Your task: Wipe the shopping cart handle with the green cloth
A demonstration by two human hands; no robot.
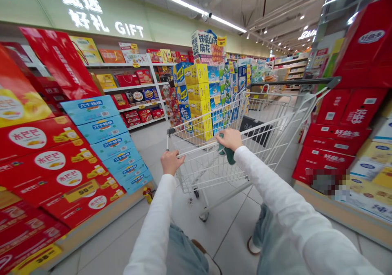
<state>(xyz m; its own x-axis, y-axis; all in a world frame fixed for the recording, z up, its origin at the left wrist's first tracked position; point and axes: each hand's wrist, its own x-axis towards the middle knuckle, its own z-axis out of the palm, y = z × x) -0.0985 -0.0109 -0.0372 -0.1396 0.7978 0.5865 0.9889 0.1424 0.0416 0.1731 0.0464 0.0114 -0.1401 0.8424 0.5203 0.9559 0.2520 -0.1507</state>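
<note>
Sleeves (275, 189) | left grip (169, 163), right grip (228, 139) holding cart handle (199, 149) | tiled floor (229, 242) | supermarket aisle (150, 138)

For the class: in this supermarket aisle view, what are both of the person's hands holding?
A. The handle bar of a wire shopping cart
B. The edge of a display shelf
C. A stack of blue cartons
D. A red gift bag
A: the left hand and the right hand both close around the handle bar of a wire shopping cart.

A loose white long-sleeved top (275, 197) over pale blue denim jeans (186, 252).
</note>
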